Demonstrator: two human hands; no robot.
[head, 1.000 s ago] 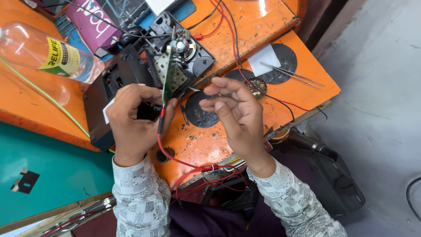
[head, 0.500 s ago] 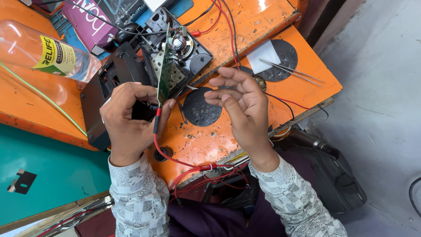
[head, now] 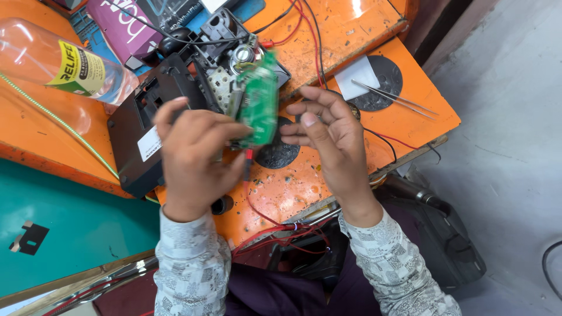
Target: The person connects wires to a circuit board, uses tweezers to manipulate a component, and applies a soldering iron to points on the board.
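Observation:
My left hand (head: 193,158) holds a small green circuit board (head: 259,105) upright by its lower edge, its flat face turned toward me. A red wire (head: 253,199) hangs from under the board down toward my lap. My right hand (head: 328,134) hovers just right of the board with fingers spread and slightly curled, holding nothing. Behind the board lies an opened black device casing (head: 146,117) with a small round speaker (head: 243,55) and metal parts exposed.
An orange workbench (head: 328,35) carries a clear plastic bottle (head: 58,61) at upper left, metal tweezers (head: 392,96) on a black round pad with a white paper at right, a purple box (head: 126,29) and red and black wires. A teal surface (head: 64,216) lies lower left.
The left hand has turned the green board from edge-on to face-on and lifted it slightly. The right hand's fingers have opened near it. The camera view has shifted closer.

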